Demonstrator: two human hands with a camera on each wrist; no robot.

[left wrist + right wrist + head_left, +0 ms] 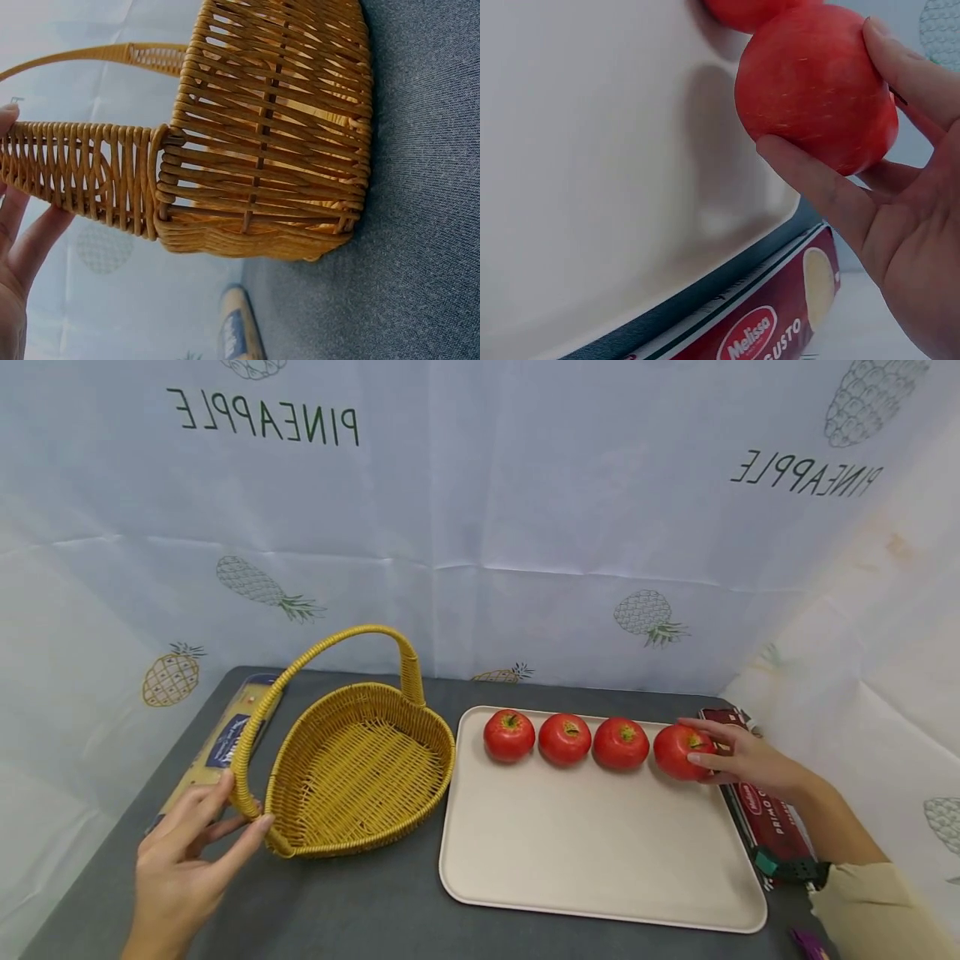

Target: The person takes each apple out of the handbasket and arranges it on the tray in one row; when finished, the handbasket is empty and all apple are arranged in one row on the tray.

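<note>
A yellow wicker basket (pixel 360 768) with a tall arched handle stands on the left. My left hand (pixel 183 860) holds the lower near end of that handle between fingers and thumb. In the left wrist view, the woven side of the basket (pixel 270 127) fills much of the picture. Several red apples lie in a row along the far edge of a beige tray (pixel 592 843). My right hand (pixel 761 764) grips the rightmost apple (pixel 675 752), fingers and thumb around its sides. In the right wrist view, this apple (pixel 810 90) casts a shadow on the tray.
Left of the basket lies a yellow pasta pack (pixel 225 743), partly behind the handle. A dark red Melissa box (pixel 772 827) lies along the tray's right side, under my right forearm. Behind the grey table (pixel 337 910) hangs a pineapple-printed cloth (pixel 480 527).
</note>
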